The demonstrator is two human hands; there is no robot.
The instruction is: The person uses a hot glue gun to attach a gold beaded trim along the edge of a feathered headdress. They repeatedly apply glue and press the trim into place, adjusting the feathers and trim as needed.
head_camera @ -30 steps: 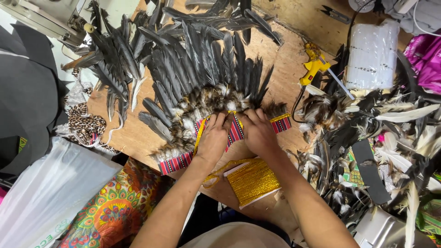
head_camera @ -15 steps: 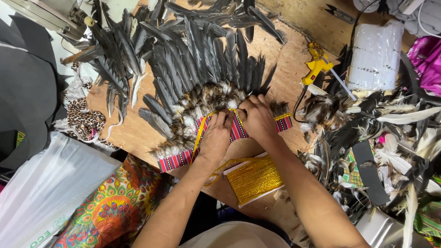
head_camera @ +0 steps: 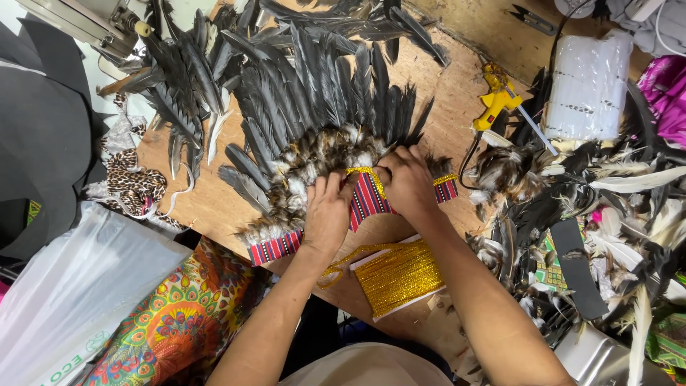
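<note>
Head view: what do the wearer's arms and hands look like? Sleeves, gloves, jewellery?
Both forearms are bare, with no sleeves in view. The left hand and right hand wear no gloves. No rings, watch or bands show on the fingers or wrists. No cables or markings.

- Feather headdress [head_camera: 314, 136] lies flat on wooden counter [head_camera: 207, 207], dark feathers fanning toward 12 o'clock, brown-white fluff at base.
- Red striped band [head_camera: 368, 204] runs along headdress base, gold trim [head_camera: 368, 175] crossing it at centre.
- Left hand [head_camera: 327, 214] palm down on band and fluff, fingers [head_camera: 321, 187] spread flat.
- Right hand [head_camera: 409, 180] just at 2 o'clock of left hand, fingers curled, pressing on gold trim.
- Card of gold trim [head_camera: 399, 277] at 5 o'clock of hands, loose strand leading up.
- Yellow glue gun [head_camera: 496, 104] at 2 o'clock, near clear bag of glue sticks [head_camera: 587, 86].
- Loose feather pile [head_camera: 600, 207] at 3 o'clock.
- Leopard-print fabric [head_camera: 132, 184] at 9 o'clock.
</note>
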